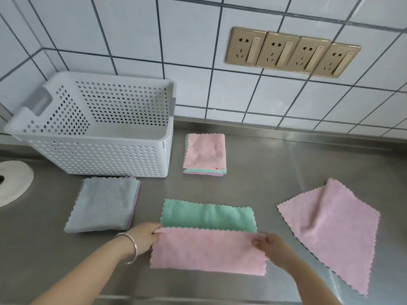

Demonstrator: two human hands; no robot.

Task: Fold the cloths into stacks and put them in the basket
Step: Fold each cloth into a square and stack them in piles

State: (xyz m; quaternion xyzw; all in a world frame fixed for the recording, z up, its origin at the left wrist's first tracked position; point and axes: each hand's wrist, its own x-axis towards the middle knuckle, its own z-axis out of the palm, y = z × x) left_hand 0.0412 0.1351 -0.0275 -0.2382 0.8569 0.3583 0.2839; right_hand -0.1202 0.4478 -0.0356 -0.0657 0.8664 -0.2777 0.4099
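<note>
Pink cloth (pixel 207 252), no legible writing

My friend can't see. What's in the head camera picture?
Two hands, left and right, fold a pink-and-green cloth on a metal counter. Nearby: a white basket, two folded stacks and a loose pink cloth.

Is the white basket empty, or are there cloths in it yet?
Empty as far as visible: the white basket shows bare perforated walls inside; its floor is hidden behind the near wall.
</note>
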